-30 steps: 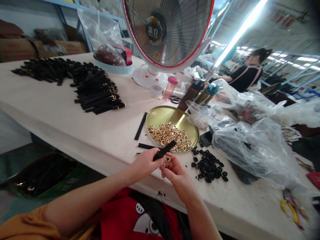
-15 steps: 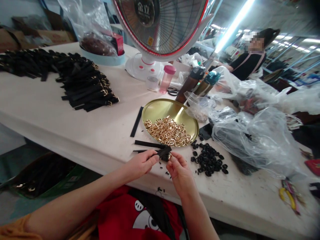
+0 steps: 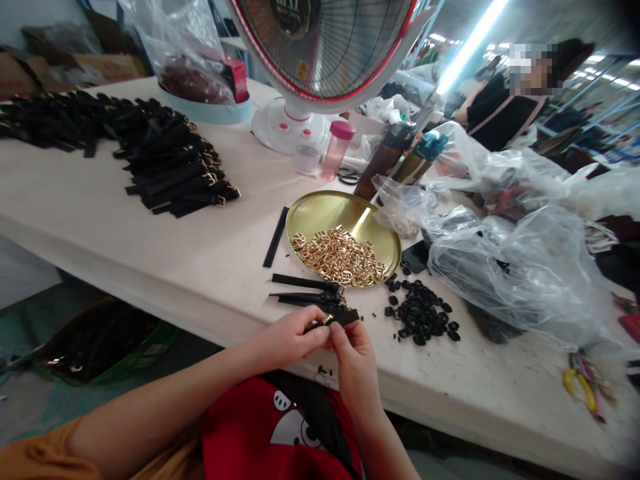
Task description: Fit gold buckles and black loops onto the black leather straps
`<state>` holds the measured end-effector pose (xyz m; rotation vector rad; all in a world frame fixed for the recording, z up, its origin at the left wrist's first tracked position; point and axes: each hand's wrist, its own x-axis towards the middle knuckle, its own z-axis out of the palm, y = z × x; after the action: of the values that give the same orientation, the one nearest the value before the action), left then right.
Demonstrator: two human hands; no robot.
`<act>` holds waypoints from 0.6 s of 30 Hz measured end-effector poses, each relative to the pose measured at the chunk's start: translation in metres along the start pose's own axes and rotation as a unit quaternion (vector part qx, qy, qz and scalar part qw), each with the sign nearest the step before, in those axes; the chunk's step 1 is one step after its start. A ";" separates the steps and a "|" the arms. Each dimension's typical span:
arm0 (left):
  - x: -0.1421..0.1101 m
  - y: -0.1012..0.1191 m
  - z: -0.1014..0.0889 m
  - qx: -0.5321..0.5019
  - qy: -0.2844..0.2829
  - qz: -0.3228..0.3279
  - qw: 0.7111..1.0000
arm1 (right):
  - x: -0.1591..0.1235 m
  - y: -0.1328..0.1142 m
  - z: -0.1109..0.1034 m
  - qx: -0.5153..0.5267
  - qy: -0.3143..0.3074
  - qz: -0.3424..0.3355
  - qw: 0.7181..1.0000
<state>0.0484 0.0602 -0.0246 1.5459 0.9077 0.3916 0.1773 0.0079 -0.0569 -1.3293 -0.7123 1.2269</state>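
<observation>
Both hands grip one short black strap (image 3: 349,316) near the table's front edge. My left hand (image 3: 295,337) pinches it where a small gold buckle (image 3: 329,319) shows. My right hand (image 3: 354,350) has its fingers closed around the strap's other part; the fingertips are partly hidden. Just beyond the hands, several black straps (image 3: 305,283) lie side by side, with gold at their right ends. Behind them a round gold tray (image 3: 345,200) holds a heap of gold buckles (image 3: 340,255). Right of the tray is a pile of small black loops (image 3: 423,311).
A heater fan (image 3: 325,53) stands at the back beside a pink-lidded bottle (image 3: 339,148). Finished-looking buckled straps (image 3: 170,157) are heaped at left. Clear plastic bags (image 3: 520,267) and yellow-handled pliers (image 3: 580,387) lie at right. Another person (image 3: 505,107) is in the background.
Both hands have moved down toward the table edge with a strap, now turned so its end points right. More straps show on the table beyond them. The background person has shifted right.
</observation>
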 end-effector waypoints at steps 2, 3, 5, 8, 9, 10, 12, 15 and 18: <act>0.000 -0.004 0.002 -0.054 -0.024 -0.016 0.998 | -0.001 0.000 -0.001 0.011 0.013 0.012 1.000; -0.001 -0.006 0.003 -0.077 -0.031 -0.027 0.996 | 0.000 0.000 -0.002 0.035 0.015 0.027 0.999; -0.001 -0.010 0.005 -0.110 -0.035 -0.049 0.992 | 0.001 0.000 -0.002 0.105 0.004 0.068 0.992; 0.000 -0.013 0.007 -0.126 -0.029 -0.077 0.989 | 0.002 0.001 -0.002 0.173 -0.013 0.121 0.977; 0.000 -0.014 0.007 -0.125 -0.028 -0.082 0.988 | 0.001 0.002 -0.002 0.174 -0.013 0.126 0.977; 0.000 -0.014 0.007 -0.124 -0.029 -0.087 0.988 | 0.001 0.003 -0.003 0.164 -0.011 0.124 0.979; 0.001 -0.014 0.007 -0.126 -0.036 -0.090 0.987 | -0.001 0.004 -0.003 0.126 -0.001 0.100 0.987; 0.000 -0.014 0.006 -0.134 -0.049 -0.081 0.986 | -0.004 0.006 -0.004 0.078 -0.003 0.073 0.994; -0.002 -0.014 0.007 -0.117 -0.045 -0.061 0.990 | -0.004 0.004 -0.004 0.069 -0.023 0.078 0.994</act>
<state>0.0475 0.0530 -0.0391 1.2760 0.8504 0.3256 0.1790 0.0015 -0.0608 -1.2651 -0.5528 1.4102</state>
